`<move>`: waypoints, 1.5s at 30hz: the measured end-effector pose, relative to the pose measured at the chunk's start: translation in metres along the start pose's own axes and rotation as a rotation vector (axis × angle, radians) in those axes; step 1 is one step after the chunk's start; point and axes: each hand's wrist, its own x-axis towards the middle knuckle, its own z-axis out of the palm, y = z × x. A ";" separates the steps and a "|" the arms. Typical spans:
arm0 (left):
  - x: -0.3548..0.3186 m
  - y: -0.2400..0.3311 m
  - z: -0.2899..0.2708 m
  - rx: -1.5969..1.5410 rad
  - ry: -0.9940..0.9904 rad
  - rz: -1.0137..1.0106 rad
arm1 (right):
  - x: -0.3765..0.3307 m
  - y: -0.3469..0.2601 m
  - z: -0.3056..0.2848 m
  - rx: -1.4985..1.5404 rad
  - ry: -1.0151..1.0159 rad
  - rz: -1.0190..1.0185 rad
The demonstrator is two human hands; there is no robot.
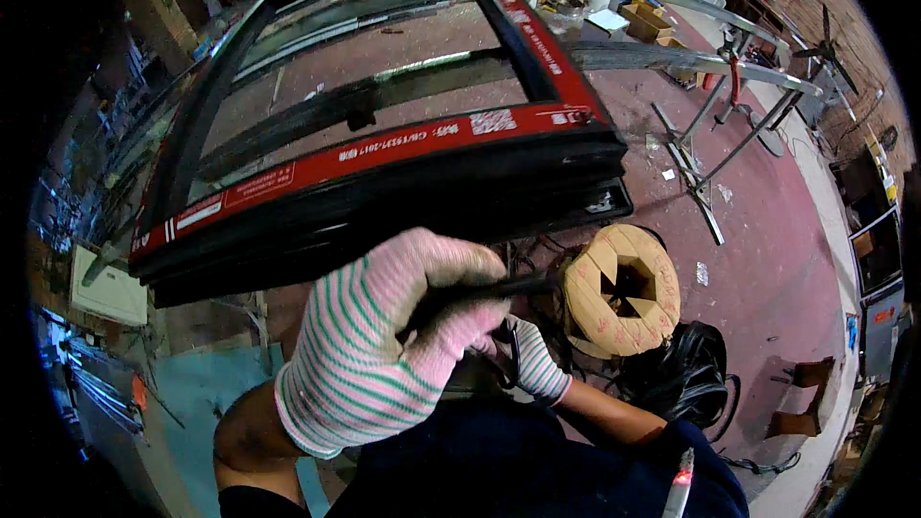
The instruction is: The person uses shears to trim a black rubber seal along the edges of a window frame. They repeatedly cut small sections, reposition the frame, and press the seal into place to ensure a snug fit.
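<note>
Your left hand (pixel 384 336), in a striped glove, is clenching a black rubber strip (pixel 523 284) just below the near edge of the window frame (pixel 384 197). Your right hand (pixel 532 360) is gripping the same strip lower down, beside the cardboard spool (pixel 622 290).

Thin black rubber strip (pixel 518 285), taut below the frame (pixel 384 192).
</note>
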 end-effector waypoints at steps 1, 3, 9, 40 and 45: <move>0.008 0.006 -0.001 -0.002 0.010 -0.010 | 0.004 -0.002 0.002 0.007 0.012 0.026; 0.025 0.017 -0.001 0.109 0.081 0.044 | 0.013 -0.011 0.007 0.020 0.081 0.122; 0.070 0.005 0.010 0.371 0.075 0.292 | 0.035 -0.007 0.022 0.255 0.287 -0.003; 0.126 0.007 0.013 0.392 -0.182 0.236 | 0.005 -0.072 0.020 0.900 -0.317 0.033; 0.132 0.009 0.011 0.427 -0.238 0.081 | 0.002 -0.082 0.026 0.929 -0.320 -0.022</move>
